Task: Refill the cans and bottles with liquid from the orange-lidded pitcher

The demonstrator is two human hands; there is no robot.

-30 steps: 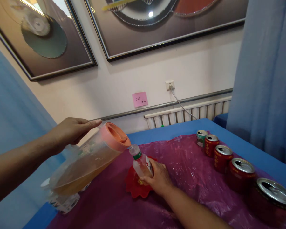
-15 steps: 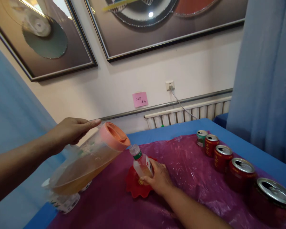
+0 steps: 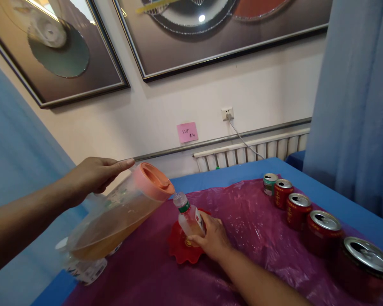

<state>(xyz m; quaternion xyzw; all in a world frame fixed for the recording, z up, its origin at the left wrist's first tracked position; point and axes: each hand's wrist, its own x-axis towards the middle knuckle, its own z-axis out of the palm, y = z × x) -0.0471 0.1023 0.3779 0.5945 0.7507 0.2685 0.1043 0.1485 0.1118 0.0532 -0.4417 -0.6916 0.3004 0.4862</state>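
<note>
Blue table [image 3: 325, 191] is bearing a purple sheet [image 3: 249, 221]; along the sheet's right side, five cans [image 3: 299, 213] are standing in a row. Over the sheet's left part, left hand [image 3: 91, 176] is gripping a tilted pitcher [image 3: 115, 223], fingers partly hidden. Near its middle, above a red dish [image 3: 180, 250], right hand [image 3: 215, 238] is wrapping fingers around a bottle [image 3: 188, 221].

Left hand [image 3: 92, 177]: bare; left forearm [image 3: 28, 216]: bare along its visible length. Right hand [image 3: 213, 237]: bare; right forearm [image 3: 257, 276]: bare, tapering toward the hand
</note>
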